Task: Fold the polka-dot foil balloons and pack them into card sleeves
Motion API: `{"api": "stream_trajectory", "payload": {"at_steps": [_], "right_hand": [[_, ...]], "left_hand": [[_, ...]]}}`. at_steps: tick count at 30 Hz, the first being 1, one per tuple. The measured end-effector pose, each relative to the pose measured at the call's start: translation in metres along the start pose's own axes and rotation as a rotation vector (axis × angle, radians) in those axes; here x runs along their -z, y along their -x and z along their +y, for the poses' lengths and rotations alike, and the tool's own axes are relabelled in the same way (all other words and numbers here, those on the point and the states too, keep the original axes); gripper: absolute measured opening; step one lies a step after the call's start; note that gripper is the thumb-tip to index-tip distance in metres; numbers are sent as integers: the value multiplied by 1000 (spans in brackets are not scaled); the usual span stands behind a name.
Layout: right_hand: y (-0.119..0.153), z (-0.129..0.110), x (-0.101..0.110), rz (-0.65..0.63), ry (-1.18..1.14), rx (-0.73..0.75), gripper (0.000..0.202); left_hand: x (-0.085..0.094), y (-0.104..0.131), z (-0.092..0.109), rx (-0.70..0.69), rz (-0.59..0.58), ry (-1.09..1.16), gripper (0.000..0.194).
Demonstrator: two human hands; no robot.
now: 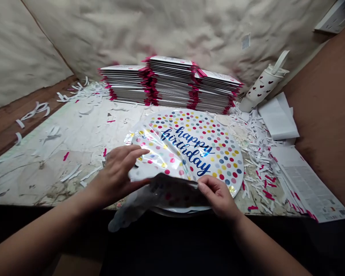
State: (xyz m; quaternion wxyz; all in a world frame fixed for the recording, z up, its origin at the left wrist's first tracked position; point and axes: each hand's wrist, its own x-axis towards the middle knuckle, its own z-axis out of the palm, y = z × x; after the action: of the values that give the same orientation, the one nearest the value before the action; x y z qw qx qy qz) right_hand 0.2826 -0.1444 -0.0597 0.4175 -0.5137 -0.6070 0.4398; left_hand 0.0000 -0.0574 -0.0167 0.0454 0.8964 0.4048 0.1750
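A flat round foil balloon with coloured dots and blue "happy birthday" lettering lies at the table's front edge. Its near left part is folded over and creased, and a pale, translucent strip hangs past the edge. My right hand pinches the folded foil edge between thumb and fingers. On the other side, my left hand is open, thumb and fingers apart around the folded foil at the left. Whether its thumb presses on the foil I cannot tell. More flat round pieces seem to lie under the balloon.
Three stacks of flat pink-edged packets stand along the back. A white tumbler with hearts leans at the back right. White and pink paper scraps litter the table. Printed sheets lie at the right edge.
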Motion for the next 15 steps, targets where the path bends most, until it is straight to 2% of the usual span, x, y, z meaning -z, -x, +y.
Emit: {"api": "stream_trajectory", "payload": {"at_steps": [1,3,5,6,8,10,12,15], "right_hand": [[5,-1,-2,-62,105,79,8],[14,3,-2,-180,368,226,38],[20,15,9,-169,641,232,67],[21,24,20,-101,763,159,72],[21,41,48,87,954,-41,66],[18,53,78,172,1070,-131,57],[14,58,102,77,1075,-51,58],[6,55,125,-171,875,71,65]], "left_hand": [[-6,0,-4,-27,-59,62,51],[-20,2,-9,-91,-273,198,36],[-35,7,-13,-109,-407,319,34],[-41,10,-14,-95,-418,366,36],[-49,14,-16,-49,-367,414,38],[-51,16,-16,-51,-344,422,36],[-49,15,-17,-61,-339,403,38],[-40,9,-22,-47,-373,307,49]]}}
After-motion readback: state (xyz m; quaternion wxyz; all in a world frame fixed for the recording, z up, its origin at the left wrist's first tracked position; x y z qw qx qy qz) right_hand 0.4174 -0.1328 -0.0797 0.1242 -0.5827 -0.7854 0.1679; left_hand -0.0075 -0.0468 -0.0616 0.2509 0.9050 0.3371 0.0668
